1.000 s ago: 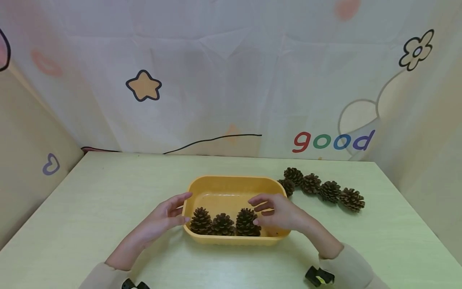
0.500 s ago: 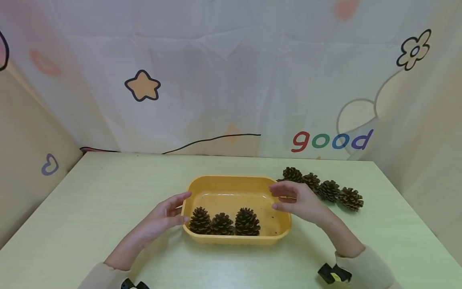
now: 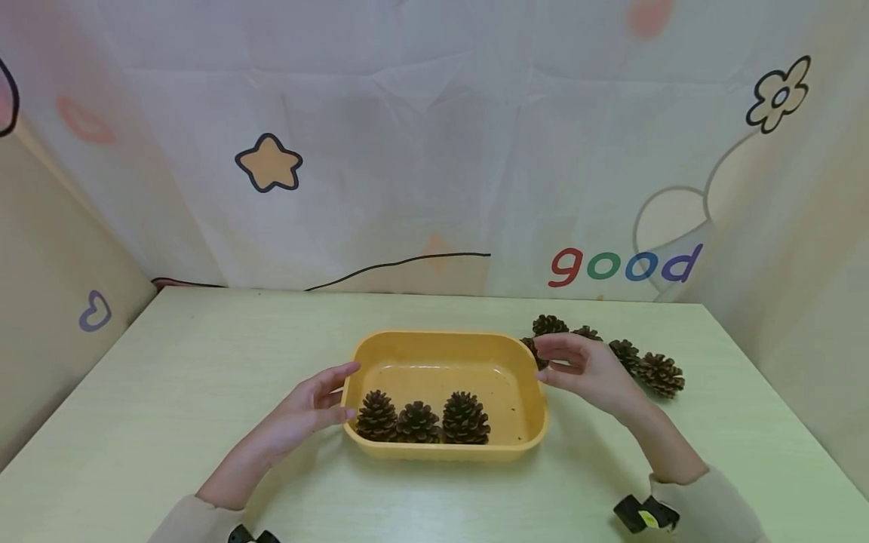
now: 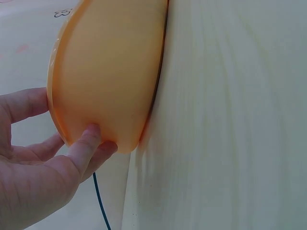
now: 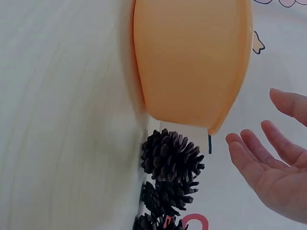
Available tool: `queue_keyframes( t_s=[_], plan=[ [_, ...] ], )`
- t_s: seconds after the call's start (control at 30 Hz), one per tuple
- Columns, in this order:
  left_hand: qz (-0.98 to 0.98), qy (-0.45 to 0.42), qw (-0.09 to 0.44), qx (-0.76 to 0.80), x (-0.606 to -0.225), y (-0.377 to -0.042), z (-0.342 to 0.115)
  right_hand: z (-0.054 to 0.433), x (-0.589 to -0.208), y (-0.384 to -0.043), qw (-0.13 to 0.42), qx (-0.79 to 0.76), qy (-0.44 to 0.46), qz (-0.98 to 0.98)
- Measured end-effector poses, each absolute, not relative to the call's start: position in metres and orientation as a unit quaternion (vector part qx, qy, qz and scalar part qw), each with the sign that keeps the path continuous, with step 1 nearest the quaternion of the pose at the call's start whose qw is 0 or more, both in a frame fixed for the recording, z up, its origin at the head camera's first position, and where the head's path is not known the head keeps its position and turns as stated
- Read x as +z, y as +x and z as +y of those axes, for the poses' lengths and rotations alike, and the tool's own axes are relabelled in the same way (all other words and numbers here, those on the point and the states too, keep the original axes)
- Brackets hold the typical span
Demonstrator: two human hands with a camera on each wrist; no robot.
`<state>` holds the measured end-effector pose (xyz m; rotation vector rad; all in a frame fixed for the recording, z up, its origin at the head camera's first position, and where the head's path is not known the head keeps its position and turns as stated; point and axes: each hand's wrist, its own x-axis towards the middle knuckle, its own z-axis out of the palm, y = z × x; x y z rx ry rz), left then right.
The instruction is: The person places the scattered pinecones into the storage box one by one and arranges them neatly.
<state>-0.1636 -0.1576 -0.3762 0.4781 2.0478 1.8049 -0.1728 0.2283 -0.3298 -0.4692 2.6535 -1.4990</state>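
Observation:
A yellow plastic basin stands on the table, with three pine cones upright in a row along its near side. At its left end, my left hand touches the rim and outer wall with spread fingers; the left wrist view shows fingertips against the wall. My right hand hovers above the basin's right end, fingers slightly bent and holding nothing. Beneath and beyond it lies a row of loose pine cones, partly hidden by the hand. In the right wrist view, a pine cone lies close to the basin's end.
The pale green table meets a printed cloth backdrop behind the basin. Small dark crumbs lie on the basin floor. Each wrist carries a black camera mount.
My right hand has moved from beside the rightmost pine cone in the basin, out to the right and back over the basin's right edge. My left hand has stayed in place.

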Motion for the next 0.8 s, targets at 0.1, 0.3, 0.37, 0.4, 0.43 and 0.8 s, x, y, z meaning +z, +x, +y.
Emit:
queue_keyframes(
  t_s=[0.1, 0.3, 0.37, 0.4, 0.43, 0.8],
  plan=[
    [0.727, 0.169, 0.183, 0.64, -0.376, -0.164, -0.158, 0.232, -0.331, -0.174, 0.022, -0.476, -0.139, 0.868],
    [0.729, 0.167, 0.184, 0.638, -0.377, -0.164, -0.158, 0.24, -0.333, -0.177, 0.017, -0.467, -0.129, 0.875],
    [0.729, 0.167, 0.185, 0.638, -0.377, -0.164, -0.158, 0.242, -0.334, -0.178, 0.017, -0.466, -0.126, 0.876],
    [0.729, 0.167, 0.185, 0.637, -0.377, -0.164, -0.158, 0.243, -0.335, -0.178, 0.017, -0.465, -0.125, 0.876],
    [0.729, 0.167, 0.186, 0.638, -0.377, -0.164, -0.158, 0.244, -0.335, -0.179, 0.017, -0.464, -0.124, 0.877],
    [0.731, 0.164, 0.184, 0.636, -0.377, -0.164, -0.158, 0.248, -0.34, -0.188, 0.016, -0.45, -0.122, 0.885]
  ],
)
